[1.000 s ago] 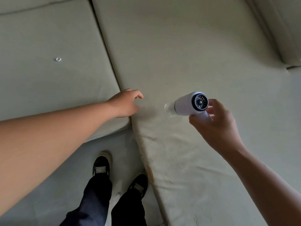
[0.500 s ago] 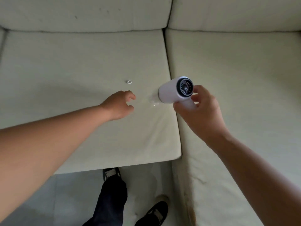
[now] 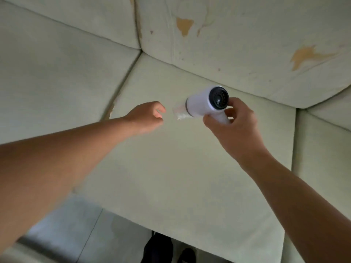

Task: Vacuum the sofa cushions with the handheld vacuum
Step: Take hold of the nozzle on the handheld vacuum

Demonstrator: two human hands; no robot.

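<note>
Fingers (image 3: 240, 108) of right hand (image 3: 235, 130) wrapped round handheld vacuum (image 3: 199, 103) grip, nozzle (image 3: 179, 113) down near middle seat cushion (image 3: 180, 168). Left hand (image 3: 144, 117) loosely curled, empty, beside nozzle. My read: mid-task; can't tell which cushions done.

The middle seat cushion (image 3: 180, 168) offers open fabric from its front edge to the back cushion (image 3: 247, 44), which rises behind like a wall. The left hand (image 3: 146, 116) (fingers loosely curled, holding nothing) is just beside the nozzle of the handheld vacuum (image 3: 205, 103), which the right hand (image 3: 233, 133) grips, leaving a narrow gap. The neighbouring cushion (image 3: 57, 82) on the left is open too.
</note>
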